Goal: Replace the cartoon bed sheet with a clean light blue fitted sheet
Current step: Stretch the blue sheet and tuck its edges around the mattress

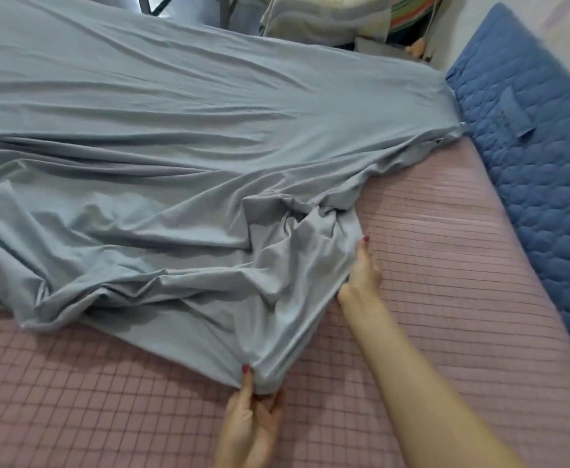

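The light blue fitted sheet (175, 146) lies spread over the bed from nine to one o'clock, bunched near centre; it looks light, soft and limp, best taken at its hem; the left hand (253, 420) pinches a gathered corner at six o'clock; the right hand (361, 275) grips the edge at four o'clock; the pink quilted mattress pad (445, 265) lies bare toward five o'clock, open room; a blue quilted mat (530, 146) borders at two o'clock.

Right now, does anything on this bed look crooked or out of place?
Yes. The light blue fitted sheet lies bunched and wrinkled, leaving the pink quilted mattress pad bare at the near side. The left hand pinches its near corner; the right hand grips a gathered edge. A dark blue quilted pad lies alongside.
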